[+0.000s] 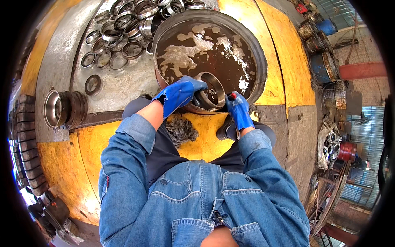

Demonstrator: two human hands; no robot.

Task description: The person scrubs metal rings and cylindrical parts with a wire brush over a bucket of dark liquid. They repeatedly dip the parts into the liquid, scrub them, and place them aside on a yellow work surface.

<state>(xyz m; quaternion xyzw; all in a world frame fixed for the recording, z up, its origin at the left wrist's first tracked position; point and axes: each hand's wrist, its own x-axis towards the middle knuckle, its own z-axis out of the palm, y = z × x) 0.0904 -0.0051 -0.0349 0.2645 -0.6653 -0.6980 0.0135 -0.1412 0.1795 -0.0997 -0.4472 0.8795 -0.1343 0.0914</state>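
Note:
A wide metal ring [222, 89] with a shiny rim is held tilted over the near edge of a round metal tub [262, 61]. Dark brown liquid [197, 68] with patches of foam fills the tub. My left hand [181, 92], in a blue glove torn near the cuff, grips the ring's left side. At the ring's lower right is my right hand [239, 111], also blue-gloved, its fingers closed. A small red and black thing shows at its fingertips; I cannot make out what it is.
Many metal rings [131, 50] lie heaped left of the tub, with a lone dark ring [92, 85] nearer. Stacked flanged metal parts [57, 109] stand at far left. A grey fibrous clump [181, 131] lies between my legs. Drums [323, 68] line the right side.

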